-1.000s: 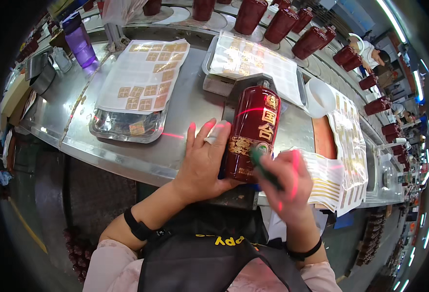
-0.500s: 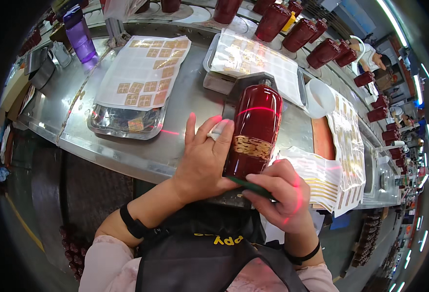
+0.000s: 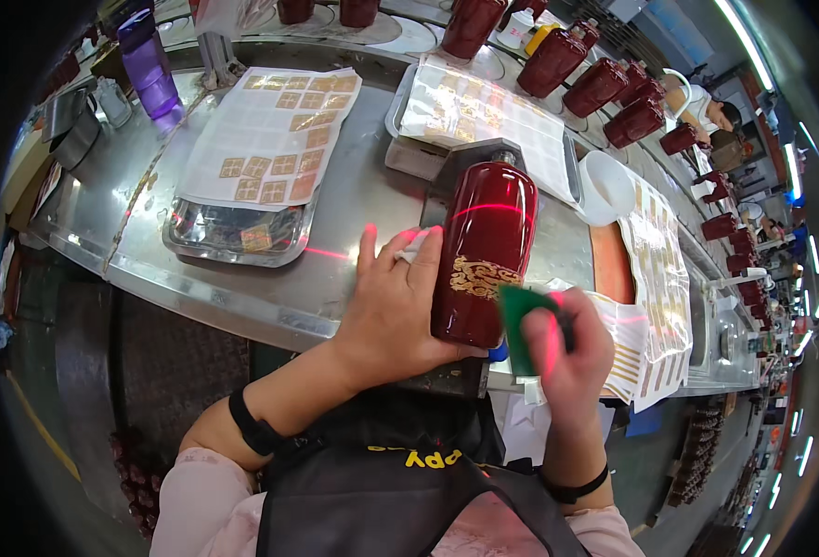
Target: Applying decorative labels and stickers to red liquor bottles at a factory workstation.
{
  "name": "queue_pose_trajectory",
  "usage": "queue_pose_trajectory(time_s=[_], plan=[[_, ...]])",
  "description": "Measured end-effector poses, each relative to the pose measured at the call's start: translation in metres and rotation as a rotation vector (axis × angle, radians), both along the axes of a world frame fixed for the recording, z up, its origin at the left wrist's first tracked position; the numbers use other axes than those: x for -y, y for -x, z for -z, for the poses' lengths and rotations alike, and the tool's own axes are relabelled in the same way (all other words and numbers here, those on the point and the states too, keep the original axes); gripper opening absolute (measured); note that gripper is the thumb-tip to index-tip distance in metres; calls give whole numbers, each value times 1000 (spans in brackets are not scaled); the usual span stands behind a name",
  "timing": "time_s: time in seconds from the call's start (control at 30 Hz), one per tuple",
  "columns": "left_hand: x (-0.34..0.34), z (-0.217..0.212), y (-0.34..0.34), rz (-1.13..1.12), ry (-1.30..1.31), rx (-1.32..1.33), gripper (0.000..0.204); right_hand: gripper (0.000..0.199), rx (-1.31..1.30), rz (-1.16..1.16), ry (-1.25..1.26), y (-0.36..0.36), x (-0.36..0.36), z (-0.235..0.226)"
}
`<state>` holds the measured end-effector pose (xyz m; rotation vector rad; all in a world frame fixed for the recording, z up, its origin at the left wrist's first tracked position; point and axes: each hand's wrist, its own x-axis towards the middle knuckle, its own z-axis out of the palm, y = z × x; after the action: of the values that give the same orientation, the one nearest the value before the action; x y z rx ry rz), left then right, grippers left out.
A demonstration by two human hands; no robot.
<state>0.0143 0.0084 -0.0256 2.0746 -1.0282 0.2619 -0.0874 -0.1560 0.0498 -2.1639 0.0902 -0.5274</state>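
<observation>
A dark red glossy bottle with a gold band ornament lies on its side on a dark stand at the near edge of the steel table. My left hand wraps around its left side and holds it. My right hand grips a small green squeegee card pressed against the bottle's lower right side, next to the gold ornament. A red laser line crosses the bottle and my fingers.
A steel tray under a white sheet of gold stickers sits to the left. Another sticker sheet lies behind the bottle, more sheets at the right. Several red bottles stand in a row behind. A purple bottle is far left.
The bottle has been turned: the large gold characters have rotated out of sight and a gold band ornament now faces up. My right hand with the green card moved slightly right.
</observation>
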Motion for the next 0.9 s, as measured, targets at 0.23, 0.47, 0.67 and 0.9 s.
queue_pose_trajectory(time_s=[0.23, 0.47, 0.67, 0.9], plan=[[4, -11, 3, -45, -3, 175, 111, 15, -129, 207, -272, -15, 0, 5], [3, -12, 5, -39, -10, 180, 106, 16, -161, 158, 167, -37, -15, -16], [-3, -9, 5, 0, 5, 143, 107, 17, -135, 105, 255, -44, -17, -18], [10, 1, 0, 159, 283, -441, 95, 16, -53, 178, -554, -18, 2, -5]])
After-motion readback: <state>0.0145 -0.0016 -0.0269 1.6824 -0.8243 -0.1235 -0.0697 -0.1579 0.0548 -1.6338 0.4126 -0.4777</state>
